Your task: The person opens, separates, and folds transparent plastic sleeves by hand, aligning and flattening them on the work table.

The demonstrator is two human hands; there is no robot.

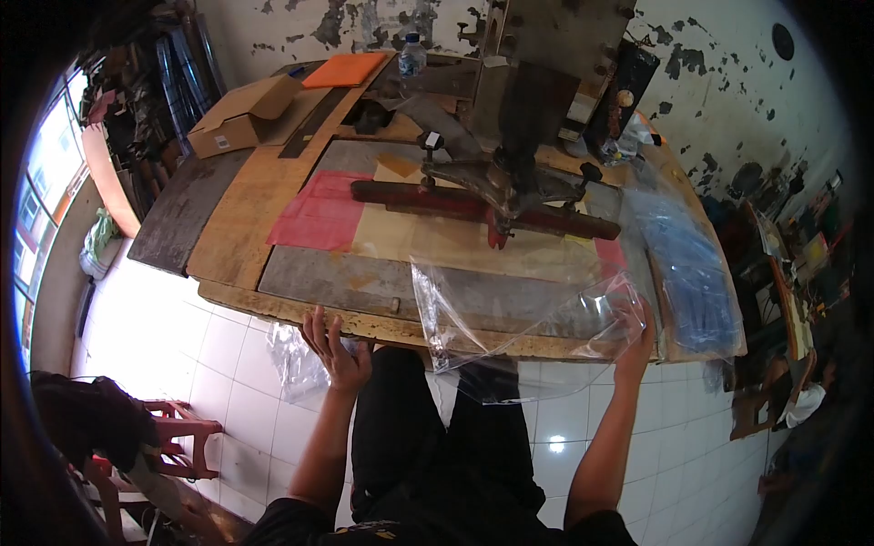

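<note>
My right hand [632, 338] grips the right end of a clear plastic sheet [510, 341], which drapes over the front edge of the worktable [228, 293]. Above the sheet stands a press-like machine with a red bar [555, 218], its head over a yellow and pink layer [319, 214] on the grey plate. My left hand [339, 353] is at the table's front edge, fingers stretched out and apart. Beside and partly behind it, more crumpled clear plastic [296, 362] hangs below the edge.
Bluish clear sheets [687, 273] lie stacked at the table's right side. A cardboard box [241, 116], an orange pad [346, 69] and a water bottle [412, 56] stand toward the back. On the floor at left is a red stool [187, 437] near another person [100, 428].
</note>
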